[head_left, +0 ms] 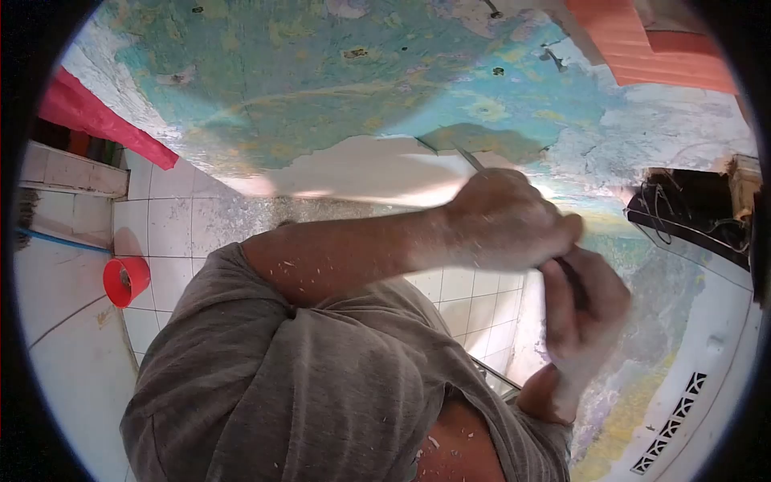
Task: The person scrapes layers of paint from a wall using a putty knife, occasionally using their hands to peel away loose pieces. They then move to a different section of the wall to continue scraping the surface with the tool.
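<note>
My left hand (506, 221) is closed in front of the wall, its forearm reaching across from the left and flecked with pale chips. A scraper (469, 158) shows its thin metal blade beyond this hand, near the edge where the coloured paint (321, 96) meets a bare pale patch (361, 165). Just below and to the right, my right hand (590, 301) is wrapped round the scraper's dark handle end. Both hands are slightly blurred, and most of the tool is hidden by the fingers.
A red bucket (126, 281) stands on the white tiled floor (170, 233) at left. Pink cloth (112, 120) hangs at upper left, an orange sheet (634, 48) at upper right. Loose wires (662, 213) show in a dark opening at right. Nails stick out of the wall.
</note>
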### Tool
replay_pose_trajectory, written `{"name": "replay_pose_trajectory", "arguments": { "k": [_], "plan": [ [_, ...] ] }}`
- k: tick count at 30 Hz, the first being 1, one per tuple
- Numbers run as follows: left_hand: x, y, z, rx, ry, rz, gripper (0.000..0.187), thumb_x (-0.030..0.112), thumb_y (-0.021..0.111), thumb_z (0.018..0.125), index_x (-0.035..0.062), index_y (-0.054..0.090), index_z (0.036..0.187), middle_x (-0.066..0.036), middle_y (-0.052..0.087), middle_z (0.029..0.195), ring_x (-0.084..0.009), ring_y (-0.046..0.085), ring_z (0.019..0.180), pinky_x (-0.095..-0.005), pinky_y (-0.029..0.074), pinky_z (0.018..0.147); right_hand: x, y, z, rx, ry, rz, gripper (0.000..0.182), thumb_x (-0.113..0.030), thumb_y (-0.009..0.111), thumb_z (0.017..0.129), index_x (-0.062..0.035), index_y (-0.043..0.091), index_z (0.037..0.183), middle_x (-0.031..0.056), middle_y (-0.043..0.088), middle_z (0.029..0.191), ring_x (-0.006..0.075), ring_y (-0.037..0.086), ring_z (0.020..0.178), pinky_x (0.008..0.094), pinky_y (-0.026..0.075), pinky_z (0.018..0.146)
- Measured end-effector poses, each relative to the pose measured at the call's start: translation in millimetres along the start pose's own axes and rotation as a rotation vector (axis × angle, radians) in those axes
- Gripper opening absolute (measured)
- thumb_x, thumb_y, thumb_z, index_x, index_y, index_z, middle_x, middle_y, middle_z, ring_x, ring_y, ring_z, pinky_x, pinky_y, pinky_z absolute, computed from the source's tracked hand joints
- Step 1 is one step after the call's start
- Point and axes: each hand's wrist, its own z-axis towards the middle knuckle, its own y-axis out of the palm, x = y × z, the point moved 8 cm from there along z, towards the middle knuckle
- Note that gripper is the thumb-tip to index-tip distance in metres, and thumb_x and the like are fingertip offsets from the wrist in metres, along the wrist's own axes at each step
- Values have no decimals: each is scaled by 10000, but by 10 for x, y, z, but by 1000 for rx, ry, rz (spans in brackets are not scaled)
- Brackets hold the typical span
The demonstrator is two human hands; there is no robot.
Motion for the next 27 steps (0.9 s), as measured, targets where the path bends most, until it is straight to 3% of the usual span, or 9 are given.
{"name": "replay_pose_trajectory", "arguments": {
  "k": [1, 2, 5, 8, 13, 18, 21, 25, 27],
  "plan": [
    [-275, 115, -162, 194, 77, 51, 167, 271, 665, 811, 119, 619, 859, -68, 661, 705, -272, 684, 653, -383, 531, 584, 61, 247, 53, -18, -43, -73, 90, -100, 703, 837, -25, 670, 874, 140, 642, 693, 290, 633, 589, 353, 489, 557],
    [-608, 340, -300, -76, -61, -14, 193, 304, 664, 836, 116, 625, 858, -74, 655, 698, -269, 680, 646, -375, 532, 563, 267, 604, 106, -73, -66, -156, 123, -154, 688, 862, -37, 650, 852, 149, 650, 723, 307, 647, 622, 385, 501, 578],
    [-891, 670, -870, 71, -54, 55, 238, 309, 735, 777, 115, 610, 837, -56, 577, 561, -228, 641, 559, -378, 501, 526, 545, 1172, -61, -251, -31, -238, 168, -235, 672, 885, -79, 617, 852, 109, 643, 701, 333, 650, 647, 416, 523, 594],
    [-695, 579, -944, 74, -145, 22, 230, 305, 733, 772, 124, 606, 835, -37, 578, 575, -234, 631, 556, -387, 500, 543, 516, 1090, -218, -320, 83, -126, 164, -218, 692, 872, -80, 618, 920, 124, 663, 741, 324, 669, 669, 426, 529, 609],
    [-475, 527, -797, 47, -135, 78, 264, 324, 737, 749, 120, 602, 848, -43, 604, 655, -251, 650, 644, -425, 500, 616, 504, 852, -264, -253, 76, 21, 199, -158, 715, 852, -58, 612, 989, 156, 678, 796, 326, 687, 688, 411, 538, 614],
    [-383, 411, -594, -93, -69, 18, 253, 325, 721, 747, 114, 601, 819, -42, 594, 645, -261, 661, 663, -433, 503, 616, 343, 674, -268, -165, -43, -55, 213, -148, 737, 833, -34, 618, 968, 136, 665, 721, 295, 679, 617, 378, 534, 578],
    [-166, 210, -293, -73, 4, 78, 215, 309, 702, 750, 122, 606, 794, -33, 598, 644, -251, 662, 639, -412, 514, 602, 139, 296, -186, -72, -50, -17, 196, -121, 752, 818, -32, 613, 924, 124, 631, 647, 222, 641, 525, 321, 489, 500],
    [-58, -76, -171, 124, 93, 62, 155, 283, 673, 752, 137, 621, 770, -41, 642, 658, -210, 675, 629, -375, 528, 587, -27, 178, -20, -17, -103, -32, 188, -129, 741, 832, -28, 594, 892, 108, 599, 620, 234, 610, 504, 332, 457, 481],
    [-476, 258, -327, -145, -25, 215, 162, 288, 674, 752, 134, 631, 774, -47, 645, 652, -221, 680, 641, -373, 528, 589, 184, 598, 29, -88, -205, -114, 187, -131, 739, 836, -32, 587, 881, 106, 582, 614, 249, 580, 489, 350, 442, 477]
  ]
}}
